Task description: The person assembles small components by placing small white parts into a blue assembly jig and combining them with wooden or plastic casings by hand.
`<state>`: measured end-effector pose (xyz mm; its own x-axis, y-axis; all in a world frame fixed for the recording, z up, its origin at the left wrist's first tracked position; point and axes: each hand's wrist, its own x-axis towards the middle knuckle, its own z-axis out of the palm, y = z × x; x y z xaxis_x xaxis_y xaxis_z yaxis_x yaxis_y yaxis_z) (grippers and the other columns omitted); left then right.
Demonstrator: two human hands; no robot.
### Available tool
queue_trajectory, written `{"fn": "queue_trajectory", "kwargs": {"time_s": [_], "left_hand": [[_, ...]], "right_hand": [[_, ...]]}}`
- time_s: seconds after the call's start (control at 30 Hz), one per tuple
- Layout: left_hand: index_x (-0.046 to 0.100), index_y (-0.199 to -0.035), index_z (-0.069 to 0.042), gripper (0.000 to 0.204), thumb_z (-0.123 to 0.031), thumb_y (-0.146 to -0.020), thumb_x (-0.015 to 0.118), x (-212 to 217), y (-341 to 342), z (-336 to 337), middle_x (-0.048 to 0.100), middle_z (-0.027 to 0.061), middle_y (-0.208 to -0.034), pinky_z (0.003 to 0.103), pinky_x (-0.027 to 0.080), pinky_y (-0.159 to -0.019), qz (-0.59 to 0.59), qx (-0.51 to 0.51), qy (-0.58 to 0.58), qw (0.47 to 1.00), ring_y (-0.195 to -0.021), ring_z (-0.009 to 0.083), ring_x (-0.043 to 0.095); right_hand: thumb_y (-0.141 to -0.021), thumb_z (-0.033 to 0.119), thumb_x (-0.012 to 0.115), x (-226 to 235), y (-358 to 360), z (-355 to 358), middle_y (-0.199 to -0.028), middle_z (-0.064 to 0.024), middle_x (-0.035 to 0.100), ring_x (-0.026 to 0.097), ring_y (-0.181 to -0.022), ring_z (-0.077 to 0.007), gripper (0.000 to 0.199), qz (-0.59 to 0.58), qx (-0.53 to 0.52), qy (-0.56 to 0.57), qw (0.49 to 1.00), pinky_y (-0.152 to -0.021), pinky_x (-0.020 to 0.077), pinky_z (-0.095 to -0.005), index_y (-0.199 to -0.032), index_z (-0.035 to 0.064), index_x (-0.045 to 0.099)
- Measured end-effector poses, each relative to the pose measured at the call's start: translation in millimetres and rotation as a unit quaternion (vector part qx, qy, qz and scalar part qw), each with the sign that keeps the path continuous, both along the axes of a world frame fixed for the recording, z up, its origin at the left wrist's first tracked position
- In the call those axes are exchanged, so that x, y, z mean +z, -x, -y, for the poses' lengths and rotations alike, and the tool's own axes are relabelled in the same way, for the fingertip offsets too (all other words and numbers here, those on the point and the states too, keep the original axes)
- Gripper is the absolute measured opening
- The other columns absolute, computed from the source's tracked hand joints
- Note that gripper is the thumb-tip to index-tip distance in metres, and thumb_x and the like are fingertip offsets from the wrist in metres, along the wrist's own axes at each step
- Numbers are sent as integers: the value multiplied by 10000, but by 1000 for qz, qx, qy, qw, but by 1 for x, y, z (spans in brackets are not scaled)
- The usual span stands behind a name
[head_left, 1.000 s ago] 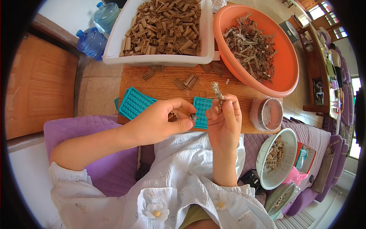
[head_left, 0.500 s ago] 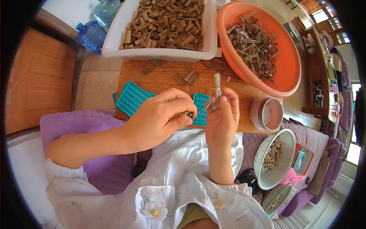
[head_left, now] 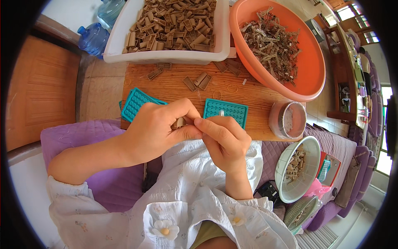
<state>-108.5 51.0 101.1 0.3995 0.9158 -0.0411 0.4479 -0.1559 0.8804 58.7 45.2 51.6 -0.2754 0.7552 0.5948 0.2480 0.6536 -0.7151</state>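
Observation:
My left hand (head_left: 155, 128) is closed around a small brown plastic casing (head_left: 179, 123), mostly covered by the fingers. Against it, my right hand (head_left: 228, 143) pinches with thumb and forefinger; whatever lies between those fingertips is hidden. A clear, shiny tip (head_left: 221, 113) of the wired piece pokes up behind my right hand, the rest of it covered by the fingers. Just beyond that hand lies a teal dimpled tray (head_left: 238, 111) on the wooden table (head_left: 166, 89). More teal trays (head_left: 139, 103) are stacked beyond my left hand.
A white bin (head_left: 166, 57) of brown casings stands at the back, beside an orange basin (head_left: 313, 70) of tangled wired parts. Loose casings (head_left: 201, 81) and thin rings (head_left: 232, 88) dot the table. At right are a clear round tub (head_left: 286, 120) and a pale green basket (head_left: 284, 186).
My right hand has come down and left from its raised position, bringing the clear wired piece with it, and its fingertips now meet my left hand. The view has shifted slightly.

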Motion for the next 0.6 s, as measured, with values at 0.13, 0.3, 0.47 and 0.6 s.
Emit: {"fn": "queue_trajectory", "kwargs": {"time_s": [0.13, 0.3, 0.47, 0.6], "left_hand": [[504, -776, -35, 252, -248, -745, 634, -2, 1, 1, 559, 8, -595, 189, 361, -455, 51, 23, 2, 998, -513, 49, 489], [475, -845, -42, 222, -256, -818, 526, 6, 1, -2, 534, 24, -611, 187, 336, -435, 147, 45, 121, 981, -478, 54, 448], [447, -925, -59, 267, -307, -848, 387, -2, 15, -11, 514, 38, -633, 174, 310, -440, 383, 28, 344, 857, -473, 53, 407], [433, -966, -60, 247, -278, -868, 370, -5, 11, -12, 523, 37, -757, 193, 389, -512, 421, 86, 378, 820, -610, 74, 477]], "right_hand": [[-619, -81, 636, 1, 3, 2, -730, -92, 593, 557, -578, -139, 261, -34, -20, 3, 999, -499, 441, -211, -866, -11, 587], [-633, -50, 670, 5, 3, 7, -731, -95, 596, 535, -563, -106, 254, -65, -39, 77, 994, -508, 431, -201, -852, -27, 543], [-634, -52, 682, -6, 5, 5, -746, -98, 586, 543, -585, -118, 275, -131, -28, 89, 987, -514, 438, -212, -866, -30, 536], [-640, -59, 672, -5, 8, 6, -794, -108, 581, 547, -598, -113, 255, -190, -32, 154, 969, -508, 441, -206, -859, -36, 542]]}}
